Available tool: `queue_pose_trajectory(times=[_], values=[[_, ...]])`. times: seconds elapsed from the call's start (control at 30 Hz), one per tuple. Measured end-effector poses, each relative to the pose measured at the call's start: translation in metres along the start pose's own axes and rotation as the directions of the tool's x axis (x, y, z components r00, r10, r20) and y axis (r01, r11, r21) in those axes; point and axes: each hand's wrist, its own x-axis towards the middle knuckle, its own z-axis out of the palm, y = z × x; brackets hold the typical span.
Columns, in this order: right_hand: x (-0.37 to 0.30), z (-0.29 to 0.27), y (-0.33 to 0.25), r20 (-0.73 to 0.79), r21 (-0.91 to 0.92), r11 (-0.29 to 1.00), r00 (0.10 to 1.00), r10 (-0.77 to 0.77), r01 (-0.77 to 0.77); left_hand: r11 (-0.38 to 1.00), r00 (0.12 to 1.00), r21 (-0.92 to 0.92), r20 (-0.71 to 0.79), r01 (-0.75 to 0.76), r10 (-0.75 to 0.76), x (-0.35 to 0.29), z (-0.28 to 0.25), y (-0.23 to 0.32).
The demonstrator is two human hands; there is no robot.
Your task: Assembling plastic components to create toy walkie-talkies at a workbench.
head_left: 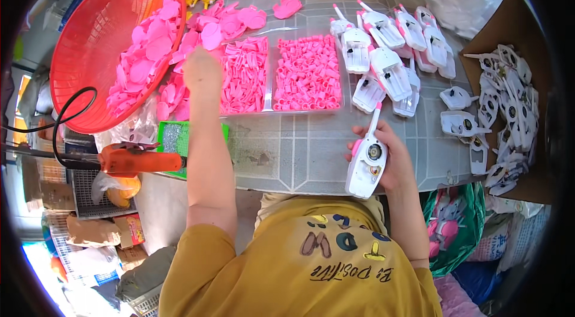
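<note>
My right hand [392, 152] is closed round a white toy walkie-talkie half [364, 170] near the table's front edge. A round speaker and some wires show inside it, and its antenna points up with a pink tip. My left hand [202, 71] reaches over the loose pink plastic pieces [224, 20], beside the clear divided tray. Its fingers are blurred and cannot be made out against the pink. In the tray's left compartment lie slim pink parts [244, 71]; small pink parts [307, 71] fill the right one.
A red basket [72, 59] of flat pink pieces tilts at left. Below it are a green tray [223, 131] with small metal bits and an orange power screwdriver [141, 158]. Several white walkie-talkies [392, 71] stand at back right, beside a cardboard box [521, 23] of white shells.
</note>
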Motion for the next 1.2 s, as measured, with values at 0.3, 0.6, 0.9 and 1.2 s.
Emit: queue_pose_trajectory(times=[0.3, 0.6, 0.9, 1.2], values=[[-0.03, -0.016, -0.009, 0.025, 0.251, 0.967, 0.999, 0.042, -0.047, 0.938, 0.947, -0.261, 0.284, 0.23, -0.154, 0.018, 0.019, -0.059], [-0.047, -0.021, -0.013, 0.103, 0.343, 0.938, 0.991, -0.081, 0.041, 0.282, 0.825, -0.832, 0.315, 0.478, -0.469, 0.006, -0.014, -0.038], [-0.039, -0.019, -0.018, 0.106, 0.209, 0.967, 0.979, -0.173, 0.148, 0.015, 0.95, -0.962, 0.267, 0.273, -0.164, -0.013, -0.062, 0.03], [-0.022, 0.01, -0.017, 0.036, 0.07, 0.984, 0.986, -0.166, 0.163, 0.022, 0.435, -0.964, -0.099, -0.263, 0.895, -0.116, -0.153, 0.196]])
